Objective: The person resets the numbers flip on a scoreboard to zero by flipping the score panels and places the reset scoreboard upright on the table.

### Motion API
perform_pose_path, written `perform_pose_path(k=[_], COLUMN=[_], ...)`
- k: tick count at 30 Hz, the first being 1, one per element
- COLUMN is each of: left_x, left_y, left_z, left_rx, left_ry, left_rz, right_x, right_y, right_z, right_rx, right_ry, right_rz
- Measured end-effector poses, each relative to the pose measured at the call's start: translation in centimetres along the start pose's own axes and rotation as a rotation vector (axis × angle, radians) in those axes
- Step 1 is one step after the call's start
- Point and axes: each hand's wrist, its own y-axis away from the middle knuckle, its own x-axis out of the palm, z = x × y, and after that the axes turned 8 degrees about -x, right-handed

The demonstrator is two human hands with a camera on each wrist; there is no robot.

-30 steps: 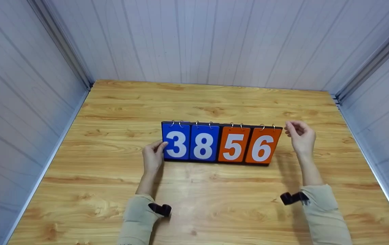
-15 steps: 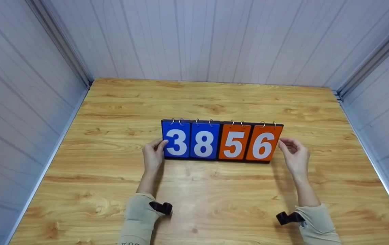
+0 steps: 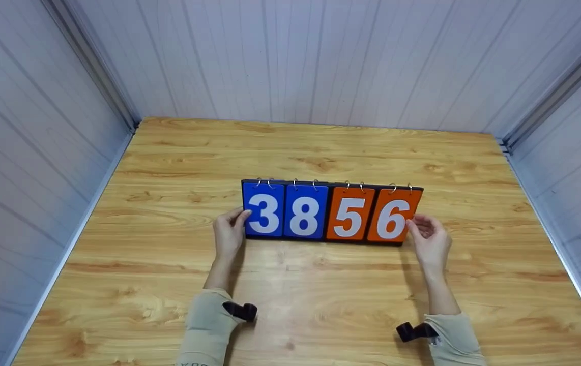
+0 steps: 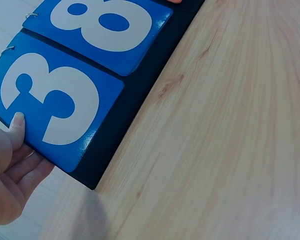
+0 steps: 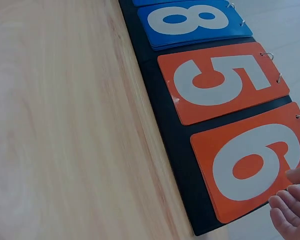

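Right hand has come lower to the number board; whether its fingers grasp, I cannot tell. Left hand pinches the opposite edge.

In the head view the board hides part of my left hand. My left sleeve is cut off by the bottom edge, its lettering clipped past reading. My right hand runs off the right wrist view's right edge.
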Motion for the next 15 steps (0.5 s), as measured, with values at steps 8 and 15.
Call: perform_pose_path(k=[8, 15], left_x=[0.03, 0.03], left_y=[-0.01, -0.07], left_z=[-0.09, -0.22], left_rx=[0.030, 0.014], left_ry=[0.006, 0.006], left_rz=[-0.011, -0.006], right_x=[0.58, 0.92], right_y=[0.23, 0.17], right_z=[-0.20, -0.42], right_rx=[0.005, 0.051], right_ry=[-0.005, -0.018], right_rz=[-0.042, -0.031])
